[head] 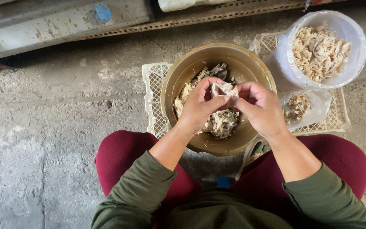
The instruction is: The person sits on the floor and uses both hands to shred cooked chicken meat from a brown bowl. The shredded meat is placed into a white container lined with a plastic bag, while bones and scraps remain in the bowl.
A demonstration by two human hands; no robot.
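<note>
Head view, the only one I have: I look straight down on a seated person in dark red trousers (123,157) and green sleeves (136,186). The left hand (198,108) and the right hand (259,108) meet over a brass-coloured bowl (178,76). Both hands have their fingertips closed together on one pale piece of shredded meat (223,89), held between them just above the bowl's contents. I note the thumbs pressed to the piece from either side.

The bowl holds a heap of pale and greyish scraps (221,123) and sits on a white plastic crate (153,93) laid flat on the concrete floor (43,127). To the right on the crate stands a clear bag (284,68) filled with light shreds (318,53), touching the bowl's rim as far as I can judge. A smaller bag (314,112) with a few shreds lies just below it. A grey metal beam (64,23) runs along the top.
</note>
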